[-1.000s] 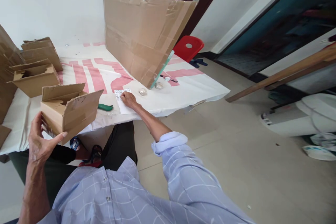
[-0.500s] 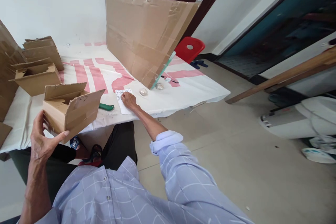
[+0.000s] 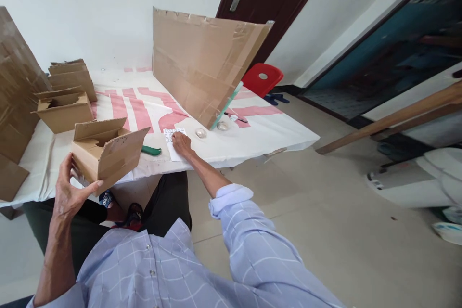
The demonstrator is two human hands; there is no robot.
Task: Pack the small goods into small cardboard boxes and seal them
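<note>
My left hand [image 3: 72, 190] grips the near left corner of a small open-topped cardboard box [image 3: 119, 159]. Its thumb lies along the near side, and the box's flaps stand up at the table's front edge. My right hand [image 3: 181, 144] is closed over a white sheet with rows of small dark-outlined squares [image 3: 174, 155], its fingers bunched at the printed rows. Whatever is between those fingertips is hidden. A green curved object, perhaps a handle [image 3: 150, 150], lies between the box and the sheet.
Two more open cardboard boxes [image 3: 67, 115] [image 3: 72, 77] stand at the back left beside large cardboard [image 3: 18, 91]. A tall cardboard panel [image 3: 205, 62] rises behind my right hand. Two small round clear-wrapped items [image 3: 200, 133] [image 3: 222, 125] lie near its foot. A red chair [image 3: 262, 79] stands beyond the table.
The whole view has shifted slightly, so things sit a little lower and further right. Both hands keep their places, one on the box and one at the sheet.
</note>
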